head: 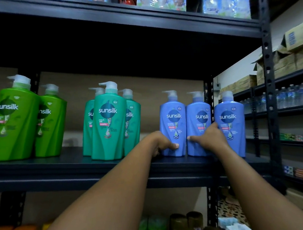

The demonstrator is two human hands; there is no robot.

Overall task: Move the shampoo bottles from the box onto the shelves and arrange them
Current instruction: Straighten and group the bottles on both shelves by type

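Three blue shampoo bottles (201,126) upright on the dark shelf (70,164), at 3 o'clock of the row, nearly touching. Left hand (163,143) curled round the base of the left blue bottle (172,123), thumb across its front. Right hand (210,137) between the middle blue bottle (198,124) and the right blue bottle (229,122): thumb flat on the middle one, fingers reaching to the right one, fairly straight (pressing or nudging, not a clear grip).

Teal bottles (108,122) grouped at 12 o'clock, three visible, one in front of two. Green bottles (12,118) at 9 o'clock, two, labels forward.

Progress estimate: late stage. Eight bottles shelved, sorted by colour; blue set being squared up. Box not in view, so remaining count unknown. Likely left: align the blue row.

Other stock on the shelf above and below, water bottles (290,96) on the next rack at 3 o'clock.
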